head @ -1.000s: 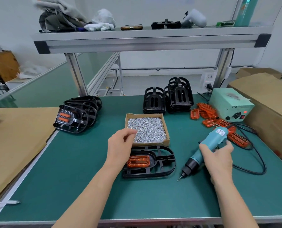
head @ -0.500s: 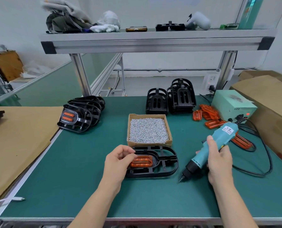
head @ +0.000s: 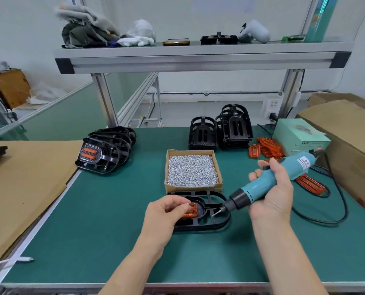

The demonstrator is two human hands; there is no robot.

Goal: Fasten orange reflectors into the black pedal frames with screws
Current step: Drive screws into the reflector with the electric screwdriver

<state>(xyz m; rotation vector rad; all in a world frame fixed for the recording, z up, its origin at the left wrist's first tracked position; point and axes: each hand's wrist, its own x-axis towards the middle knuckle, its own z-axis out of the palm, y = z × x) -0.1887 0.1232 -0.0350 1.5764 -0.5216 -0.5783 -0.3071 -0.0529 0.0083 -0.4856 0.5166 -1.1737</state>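
A black pedal frame point(head: 212, 224) lies flat on the green mat, with an orange reflector point(head: 191, 211) seated in its left half. My left hand point(head: 163, 213) rests over the reflector and pinches a small silver screw point(head: 188, 204) between thumb and fingertip. My right hand point(head: 272, 194) grips a teal electric screwdriver point(head: 271, 180), tilted down to the left, its bit tip hovering over the frame's middle, just right of the reflector. A cardboard tray of screws point(head: 192, 170) sits directly behind the frame.
Finished pedals point(head: 104, 153) are stacked at the left, empty black frames point(head: 219, 129) at the back. Loose orange reflectors point(head: 266, 149) lie beside a green power box point(head: 298, 136). The screwdriver's black cable point(head: 334, 209) loops at right. Cardboard boxes point(head: 347, 133) stand at the right edge.
My left hand came back from the screw tray to the reflector, now holding a screw. My right hand lifted the screwdriver and swung its tip left over the frame.
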